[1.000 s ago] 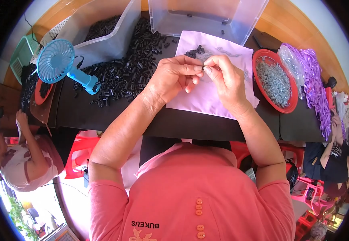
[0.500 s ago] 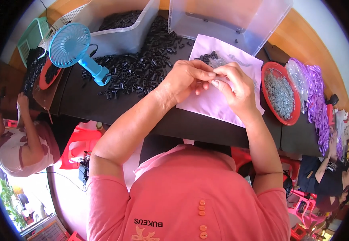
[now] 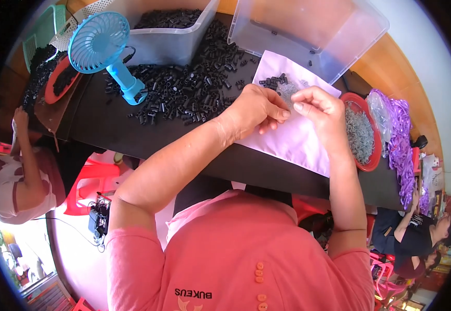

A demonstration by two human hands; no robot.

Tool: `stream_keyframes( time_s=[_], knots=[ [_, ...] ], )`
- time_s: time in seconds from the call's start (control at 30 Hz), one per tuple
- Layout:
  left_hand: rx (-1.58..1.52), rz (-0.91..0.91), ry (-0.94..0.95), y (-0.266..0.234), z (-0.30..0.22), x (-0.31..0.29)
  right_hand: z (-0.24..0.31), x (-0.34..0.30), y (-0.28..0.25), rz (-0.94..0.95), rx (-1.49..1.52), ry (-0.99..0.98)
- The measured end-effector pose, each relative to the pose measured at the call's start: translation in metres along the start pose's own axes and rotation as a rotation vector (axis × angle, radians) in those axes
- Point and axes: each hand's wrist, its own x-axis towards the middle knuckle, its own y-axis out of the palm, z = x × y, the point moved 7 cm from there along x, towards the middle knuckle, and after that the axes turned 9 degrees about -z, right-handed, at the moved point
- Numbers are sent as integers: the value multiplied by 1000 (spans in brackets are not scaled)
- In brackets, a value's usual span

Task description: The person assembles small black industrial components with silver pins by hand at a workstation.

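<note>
The left hand (image 3: 262, 108) is half curled, its thumb drawn close to the forefinger, and the right hand (image 3: 323, 110) faces it across a narrow gap with thumb and forefinger nearly meeting; any small piece between either pair of fingertips is too fine to make out, so I cannot tell whether they grip anything. Both are over a pink cloth (image 3: 293, 142), on whose far part lie a cluster of black tubular pieces (image 3: 273, 82) and a patch of thin silvery bits (image 3: 287, 92), the hands covering some of both. The right wrist hides part of the near-left rim of the red bowl (image 3: 369, 167), which holds a heap of small grey metal pieces (image 3: 359, 133). Two clear tubs, the left one (image 3: 166, 49) and the right one (image 3: 352, 31), are cut off by the upper edge, and the blue fan (image 3: 98, 44) hides part of the left one. A spread of black pieces (image 3: 184, 96) flanks the left forearm, while the bowl, just beside the right wrist, limits that side. Uncovered fabric lies between the forearms, and a strip of dark tabletop (image 3: 236, 163) runs along the near edge.
</note>
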Motion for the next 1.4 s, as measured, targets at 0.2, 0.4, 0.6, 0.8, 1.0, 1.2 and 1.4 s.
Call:
stream_keyframes(
  time_s=[0.2, 0.4, 0.6, 0.8, 1.0, 1.2, 1.4],
  knots=[
    [103, 19, 5, 3, 8, 1, 8, 72, 39, 52, -408, -363],
    [99, 46, 14, 4, 9, 0, -19, 123, 92, 110, -1021, -529],
    [107, 51, 24, 6, 9, 0, -32, 126, 96, 76, -1108, -593],
    [-35, -110, 61, -9, -5, 0, -25, 100, 33, -47, -228, -219],
    [-118, -178, 50, -19, -5, 2, -27, 36, 8, -27, 151, 174],
    [-83, -183, 63, -14, -5, 2, -31, 11, 13, -21, 183, 56],
    [-152, -177, 85, -12, -3, 3, -2, -1, 10, -100, -200, -342]
  ],
)
